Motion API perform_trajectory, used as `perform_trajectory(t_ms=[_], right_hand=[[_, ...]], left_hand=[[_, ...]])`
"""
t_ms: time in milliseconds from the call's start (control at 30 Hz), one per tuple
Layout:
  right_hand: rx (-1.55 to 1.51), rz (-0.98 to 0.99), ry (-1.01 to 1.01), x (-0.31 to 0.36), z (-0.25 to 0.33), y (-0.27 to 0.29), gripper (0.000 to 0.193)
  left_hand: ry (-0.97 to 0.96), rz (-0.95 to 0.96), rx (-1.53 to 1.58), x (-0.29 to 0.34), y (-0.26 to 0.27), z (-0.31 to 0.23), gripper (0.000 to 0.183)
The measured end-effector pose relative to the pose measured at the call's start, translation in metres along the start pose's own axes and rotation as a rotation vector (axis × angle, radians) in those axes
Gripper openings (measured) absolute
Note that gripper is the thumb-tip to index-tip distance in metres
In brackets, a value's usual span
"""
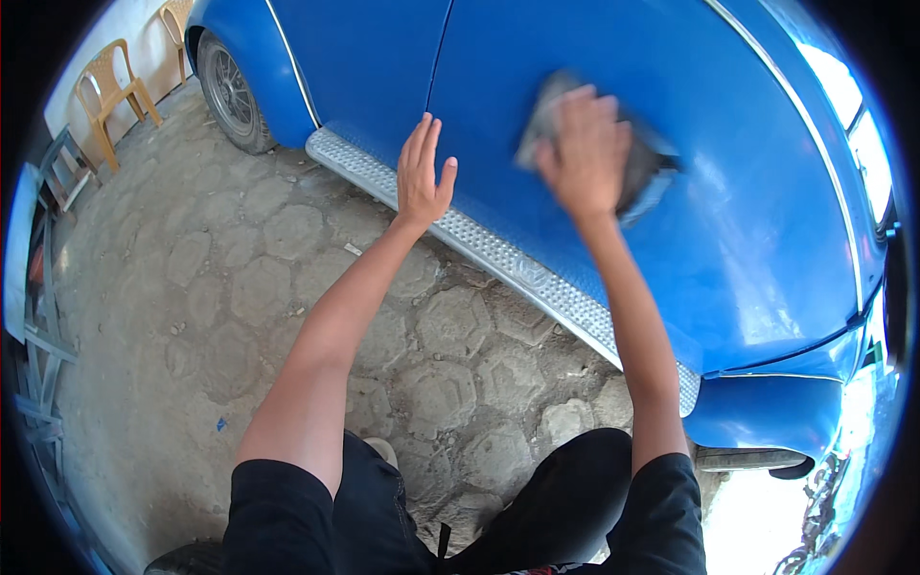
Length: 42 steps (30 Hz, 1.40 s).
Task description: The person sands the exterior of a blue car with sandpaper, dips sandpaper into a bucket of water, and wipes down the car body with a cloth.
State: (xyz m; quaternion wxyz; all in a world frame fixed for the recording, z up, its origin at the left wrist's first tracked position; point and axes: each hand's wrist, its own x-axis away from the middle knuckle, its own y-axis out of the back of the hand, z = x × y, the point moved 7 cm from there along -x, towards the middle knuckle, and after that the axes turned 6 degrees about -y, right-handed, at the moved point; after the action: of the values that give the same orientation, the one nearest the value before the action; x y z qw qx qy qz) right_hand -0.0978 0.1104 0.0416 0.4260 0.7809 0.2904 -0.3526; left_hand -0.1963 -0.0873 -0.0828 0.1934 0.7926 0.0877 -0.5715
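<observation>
A blue car door (709, 268) fills the upper right, its lower edge above a silver, studded running board (537, 273). My right hand (586, 144) presses a dark grey cloth (637, 172) against the door panel. Both are smeared by motion, and part of the cloth is hidden under the palm. Lower and to the left, my left hand (425, 177) rests against the bottom of the blue bodywork, close above the running board. Its fingers are stretched out, the thumb stands apart, and it holds nothing.
The ground is hexagonal paving (450, 321) with dirt between the blocks. One car wheel (230, 91) stands at the upper left, with a tan plastic chair (113, 91) beyond it. A blue fender (762, 412) curves at the lower right. Metal framework (43, 369) lines the left edge.
</observation>
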Motion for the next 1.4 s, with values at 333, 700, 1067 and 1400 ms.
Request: perform_trajectory(t_ms=[333,700,1067,1400], right_hand=[[0.039,0.408,0.437,-0.041,0.011,-0.003,0.069],[-0.057,0.315,0.247,-0.019,0.119,-0.025,0.062],[-0.145,-0.391,0.069,-0.124,0.069,0.027,0.070],[0.100,0.049,0.530,-0.024,0.137,-0.030,0.075]], left_hand=[[0.022,0.073,-0.013,0.019,0.002,0.006,0.060],[0.194,0.092,-0.151,0.040,0.025,0.040,0.059],[0.253,0.039,-0.151,0.047,0.026,0.059,0.058],[0.037,-0.078,0.031,0.010,0.018,0.017,0.057]])
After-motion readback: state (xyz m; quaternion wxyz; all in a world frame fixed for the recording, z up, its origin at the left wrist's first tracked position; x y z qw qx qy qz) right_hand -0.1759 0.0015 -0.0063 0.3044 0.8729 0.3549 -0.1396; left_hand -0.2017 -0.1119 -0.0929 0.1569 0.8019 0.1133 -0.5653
